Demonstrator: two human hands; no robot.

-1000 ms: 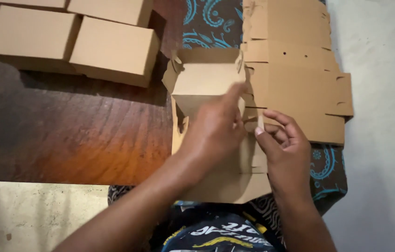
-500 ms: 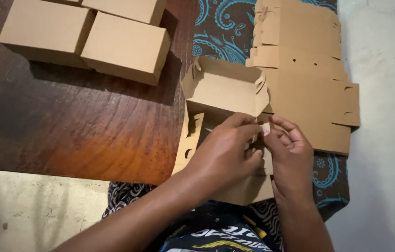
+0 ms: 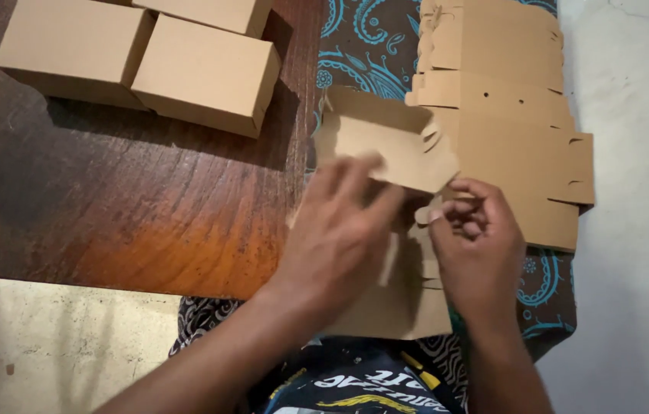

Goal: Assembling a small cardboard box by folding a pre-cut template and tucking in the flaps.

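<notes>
Nearest the camera: left hand (image 3: 340,238) lies flat, fingers spread, grip wide, pressing the half-folded brown cardboard box blank (image 3: 386,230) on the lap. Right hand (image 3: 474,245), just at 3 o'clock of it, has a narrow grip, fingertips pinching a small tab at the blank's right edge.

Change since half a second ago: left hand has flattened out and slid toward 10 o'clock over the blank; a second ago it reached up to the raised end. The raised end wall at 12 o'clock of the hands now leans lower and stands clear of both hands. Judgement: side tab being worked in; box not yet closed.

Farther, at 1 o'clock: stack of flat brown cardboard blanks (image 3: 508,115) on blue-patterned cloth (image 3: 363,46).

Farthest, at 10 o'clock: two closed brown cardboard boxes (image 3: 140,57), touching, on the dark wooden table (image 3: 110,207); unmoved.
</notes>
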